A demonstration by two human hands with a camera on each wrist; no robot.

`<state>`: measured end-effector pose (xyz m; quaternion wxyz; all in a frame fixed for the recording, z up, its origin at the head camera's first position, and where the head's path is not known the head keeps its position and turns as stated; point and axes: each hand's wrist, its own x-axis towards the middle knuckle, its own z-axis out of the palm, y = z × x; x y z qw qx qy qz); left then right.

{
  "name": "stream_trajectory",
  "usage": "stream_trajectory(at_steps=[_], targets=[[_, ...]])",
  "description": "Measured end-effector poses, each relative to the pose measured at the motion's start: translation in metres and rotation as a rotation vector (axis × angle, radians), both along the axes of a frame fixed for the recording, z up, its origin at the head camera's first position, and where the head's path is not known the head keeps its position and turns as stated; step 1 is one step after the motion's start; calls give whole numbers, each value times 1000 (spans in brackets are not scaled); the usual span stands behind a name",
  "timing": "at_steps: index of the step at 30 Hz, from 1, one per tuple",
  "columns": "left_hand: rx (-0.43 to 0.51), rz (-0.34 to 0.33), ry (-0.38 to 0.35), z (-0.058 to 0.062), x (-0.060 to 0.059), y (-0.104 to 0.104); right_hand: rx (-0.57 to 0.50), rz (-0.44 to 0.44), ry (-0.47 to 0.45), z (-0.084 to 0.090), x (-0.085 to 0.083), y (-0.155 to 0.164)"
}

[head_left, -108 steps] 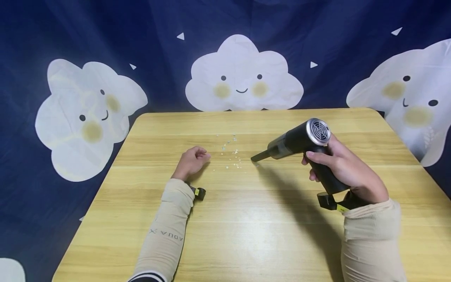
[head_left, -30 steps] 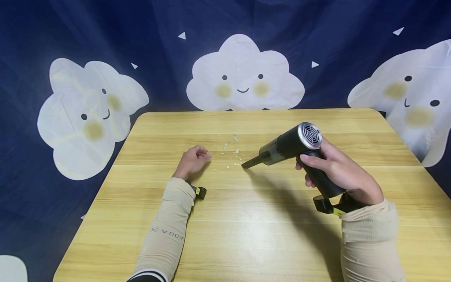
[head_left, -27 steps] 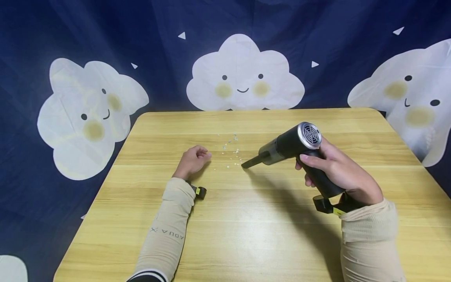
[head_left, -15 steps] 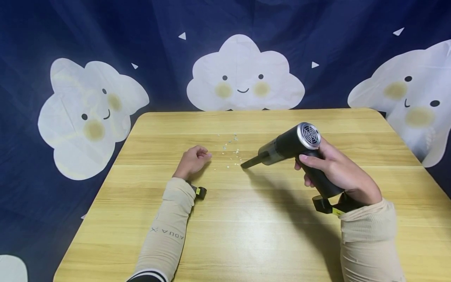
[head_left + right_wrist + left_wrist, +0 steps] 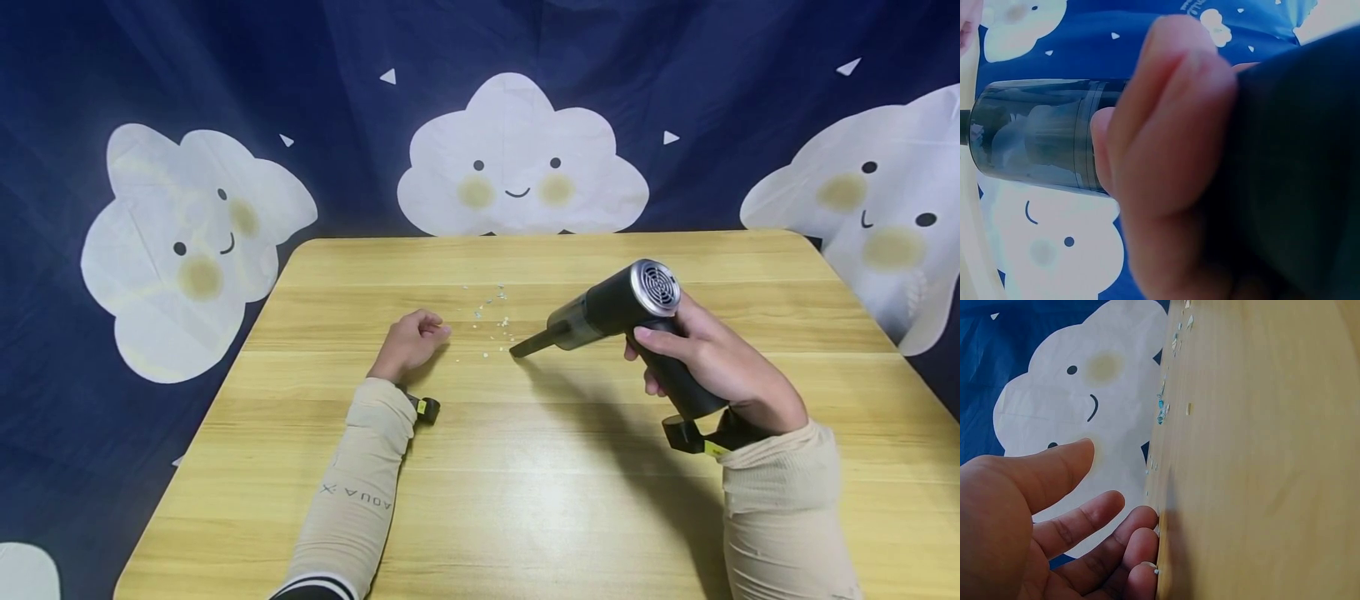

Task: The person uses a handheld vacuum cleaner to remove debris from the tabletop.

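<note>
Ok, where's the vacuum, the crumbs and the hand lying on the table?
vacuum (image 5: 609, 310), head view, on its dark barrel.
crumbs (image 5: 487, 317), head view, on the scattered bits.
left hand (image 5: 408, 342), head view, on its back.

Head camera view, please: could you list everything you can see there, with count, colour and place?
handheld vacuum: one, black with a silver rear grille, held above the table right of centre, nozzle pointing left at the crumbs
crumbs: a small scatter, whitish with a few bluish bits, on the table between the two hands
table: one, light wood, fills the lower view
backdrop: one, dark blue cloth with white smiling clouds, behind the table
left hand: one, rests on the table left of the crumbs, fingers loosely curled, holds nothing
right hand: one, grips the vacuum's handle
sleeves: two, beige, on both forearms
</note>
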<state>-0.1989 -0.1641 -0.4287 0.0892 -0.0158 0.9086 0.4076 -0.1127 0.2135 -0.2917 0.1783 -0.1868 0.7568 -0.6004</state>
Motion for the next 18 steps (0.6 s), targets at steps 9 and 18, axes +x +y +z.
stream_trajectory(at_steps=[9, 18], targets=[[-13, -9, 0, 3, 1, 1, -6, 11, 8, -1, -1, -1], [-1, -11, -5, 4, 2, 1, -8, 11, 7, -1, -2, -2]])
